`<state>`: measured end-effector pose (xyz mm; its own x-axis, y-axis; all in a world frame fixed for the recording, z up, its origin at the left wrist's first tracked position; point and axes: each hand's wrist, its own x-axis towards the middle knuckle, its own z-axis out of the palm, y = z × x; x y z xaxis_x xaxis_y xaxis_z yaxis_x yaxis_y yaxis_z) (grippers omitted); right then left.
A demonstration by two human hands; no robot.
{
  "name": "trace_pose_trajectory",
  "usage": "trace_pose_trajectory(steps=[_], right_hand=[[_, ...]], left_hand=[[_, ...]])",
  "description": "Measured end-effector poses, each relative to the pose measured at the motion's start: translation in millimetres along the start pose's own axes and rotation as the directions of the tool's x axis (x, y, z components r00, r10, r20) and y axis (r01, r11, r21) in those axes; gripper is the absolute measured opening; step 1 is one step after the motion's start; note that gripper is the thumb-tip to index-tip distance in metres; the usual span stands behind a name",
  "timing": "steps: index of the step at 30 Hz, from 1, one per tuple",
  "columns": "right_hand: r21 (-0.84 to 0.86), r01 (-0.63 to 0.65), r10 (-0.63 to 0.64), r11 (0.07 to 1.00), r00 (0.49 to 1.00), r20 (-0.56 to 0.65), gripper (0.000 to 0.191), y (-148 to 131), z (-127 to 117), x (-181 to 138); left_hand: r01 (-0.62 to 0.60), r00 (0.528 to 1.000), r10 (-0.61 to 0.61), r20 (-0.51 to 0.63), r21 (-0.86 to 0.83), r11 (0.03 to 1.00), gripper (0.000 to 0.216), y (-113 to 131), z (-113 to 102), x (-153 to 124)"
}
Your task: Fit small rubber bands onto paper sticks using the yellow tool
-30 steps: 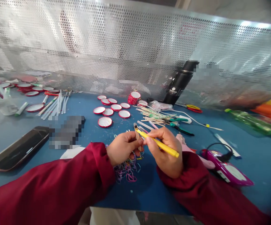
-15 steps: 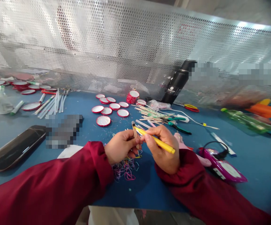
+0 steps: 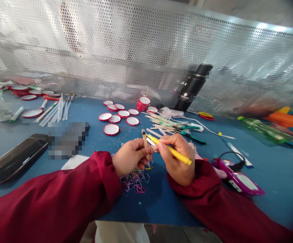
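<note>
My left hand [image 3: 130, 158] pinches a flat wooden stick [image 3: 146, 145] upright between thumb and fingers; the upper end of the stick is dark. In my right hand [image 3: 180, 161] a yellow pen [image 3: 175, 153] is gripped like a writing tool, its point just right of the stick's dark end. Whether the point touches the stick I cannot tell. A tangle of coloured rubber bands [image 3: 137, 184] lies under my left hand. Beyond both hands is a loose pile of thin sticks [image 3: 159, 122], with green-handled pliers [image 3: 190, 128] beside it.
Red-rimmed round lids [image 3: 111, 129] lie scattered at the middle back. A phone [image 3: 17, 157] and white glue sticks [image 3: 54, 113] are at left. A black flask [image 3: 193, 88] leans on the perforated panel [image 3: 106, 44]. At right are a purple device [image 3: 242, 180] and a green bottle [image 3: 265, 130].
The yellow pen's point has shifted slightly right, off the edge of the stick. My left hand keeps its hold, and the whole view has moved a little.
</note>
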<state>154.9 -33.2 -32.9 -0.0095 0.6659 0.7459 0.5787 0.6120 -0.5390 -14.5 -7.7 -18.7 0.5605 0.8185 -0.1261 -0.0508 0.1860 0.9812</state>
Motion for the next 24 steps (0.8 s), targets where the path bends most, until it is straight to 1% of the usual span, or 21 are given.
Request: trace_pose_trajectory(steps=[6, 13, 20, 24], right_hand=[[0.039, -0.006, 0.005, 0.999, 1.0, 0.014, 0.004, 0.7, 0.9, -0.7], [0.0, -0.003, 0.003, 1.0, 1.0, 0.028, 0.003, 2.7, 0.9, -0.3], [0.013, -0.027, 0.026, 1.0, 0.999, 0.02, 0.004, 2.7, 1.1, -0.6], [0.026, -0.01, 0.009, 1.0, 1.0, 0.02, 0.003, 2.0, 0.5, -0.3]], left_hand=[[-0.006, 1.0, 0.006, 0.008, -0.001, 1.0, 0.016, -0.2, 0.4, 0.3], [-0.026, 0.999, 0.026, 0.033, -0.008, 1.0, 0.023, -2.8, -0.3, 0.5], [-0.025, 0.999, 0.026, 0.041, -0.003, 1.0, 0.023, -2.9, -0.8, 0.1], [-0.019, 0.999, 0.019, 0.041, -0.005, 1.0, 0.022, -2.5, -0.3, -0.5]])
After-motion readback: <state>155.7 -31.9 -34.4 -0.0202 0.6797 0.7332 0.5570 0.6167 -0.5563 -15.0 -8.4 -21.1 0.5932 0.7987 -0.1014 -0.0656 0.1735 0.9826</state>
